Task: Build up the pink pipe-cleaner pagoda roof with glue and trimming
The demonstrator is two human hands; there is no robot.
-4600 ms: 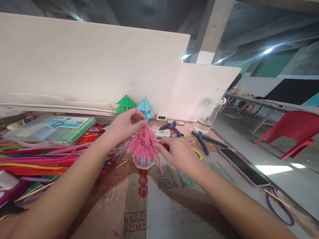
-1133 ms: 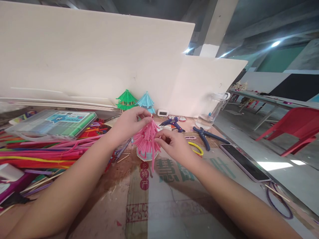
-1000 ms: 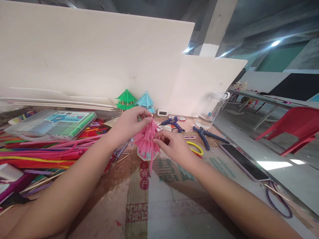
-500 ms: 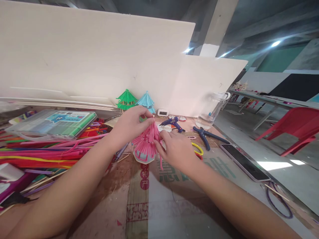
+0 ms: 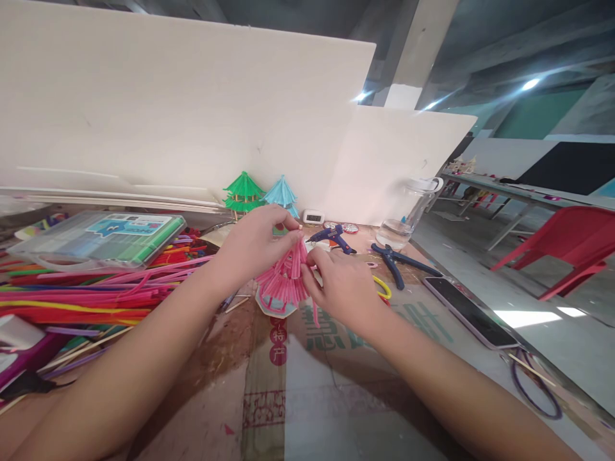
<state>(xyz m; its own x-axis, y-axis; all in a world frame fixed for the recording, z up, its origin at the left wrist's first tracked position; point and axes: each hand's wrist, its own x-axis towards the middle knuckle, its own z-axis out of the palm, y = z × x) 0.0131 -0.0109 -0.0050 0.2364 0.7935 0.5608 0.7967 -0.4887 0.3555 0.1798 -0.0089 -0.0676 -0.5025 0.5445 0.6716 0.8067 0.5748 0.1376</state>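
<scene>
A small pink pavilion model point(image 5: 287, 285), its tiered roof made of fuzzy pipe cleaners, stands on a pale many-sided base point(image 5: 275, 308). My left hand point(image 5: 264, 240) pinches the tip of its roof between thumb and fingers. On the right side of the roof, the fingers of my right hand point(image 5: 339, 282) are closed on a pink pipe cleaner point(image 5: 316, 315) whose end hangs below them. Behind stand a finished-looking green pavilion point(image 5: 244, 191) and a light blue pavilion point(image 5: 282, 192), the latter partly hidden by my left hand.
Bundled pipe cleaners point(image 5: 86, 298) and a plastic case point(image 5: 103, 238) lie left. A glue gun point(image 5: 336, 238), pliers point(image 5: 401, 261), yellow-handled scissors point(image 5: 383, 286), a phone point(image 5: 468, 310) and a clear jug point(image 5: 401, 221) are at right. A white board point(image 5: 192, 109) rises behind.
Both hands and the pink pavilion's roof have shifted slightly to the right. The left hand still pinches the roof tip, and the right hand stays at the roof's right side.
</scene>
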